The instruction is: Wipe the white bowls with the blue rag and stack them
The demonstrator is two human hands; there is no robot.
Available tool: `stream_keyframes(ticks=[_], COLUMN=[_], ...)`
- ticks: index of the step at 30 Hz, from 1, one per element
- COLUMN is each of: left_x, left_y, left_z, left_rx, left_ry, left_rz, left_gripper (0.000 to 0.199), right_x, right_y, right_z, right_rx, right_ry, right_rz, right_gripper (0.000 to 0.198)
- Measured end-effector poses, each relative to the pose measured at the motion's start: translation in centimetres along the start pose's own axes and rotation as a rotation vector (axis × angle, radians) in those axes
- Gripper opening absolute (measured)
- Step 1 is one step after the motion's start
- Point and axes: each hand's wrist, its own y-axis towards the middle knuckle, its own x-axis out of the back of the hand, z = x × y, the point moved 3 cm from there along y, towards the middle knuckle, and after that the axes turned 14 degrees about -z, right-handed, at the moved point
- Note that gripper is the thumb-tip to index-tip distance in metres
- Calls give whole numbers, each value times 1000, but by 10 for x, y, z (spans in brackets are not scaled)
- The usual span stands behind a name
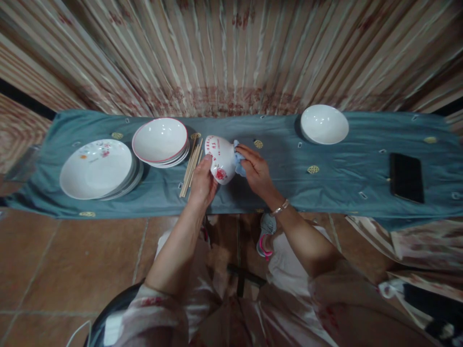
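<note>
A white bowl (224, 156) with red writing and a red flower is tipped on its side above the table, its foot toward the right. My left hand (203, 182) grips it by the rim side, the thumb on the outer wall. A light blue cloth (238, 159) is pressed against the foot by my right hand (256, 169), whose fingers are closed on it. Just left of the bowl lie several wooden chopsticks (191, 168) on the tablecloth. The inside of the held bowl faces away from view.
A stack of white bowls with a red rim (159, 140) and a stack of flowered plates (97, 168) stand at the left. Toward the right are a single white bowl (324, 124) and a black phone (406, 177). The blue-green tablecloth (347, 178) reaches a pleated curtain (231, 53).
</note>
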Motion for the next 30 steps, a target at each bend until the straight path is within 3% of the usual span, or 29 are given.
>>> stream_keyframes(ticks=[6, 18, 30], left_x=[0, -3, -1], left_y=[-2, -4, 0], left_z=[-1, -2, -1], left_rx=[28, 55, 60], left_ry=[-10, -2, 1], left_rz=[-14, -52, -66], left_gripper=[33, 24, 28], right_x=[-2, 5, 12], right_y=[3, -1, -6], right_z=[0, 8, 15], right_rx=[71, 73, 30], right_ry=[-101, -267, -223], right_rz=[19, 46, 61], right_gripper=[42, 34, 30])
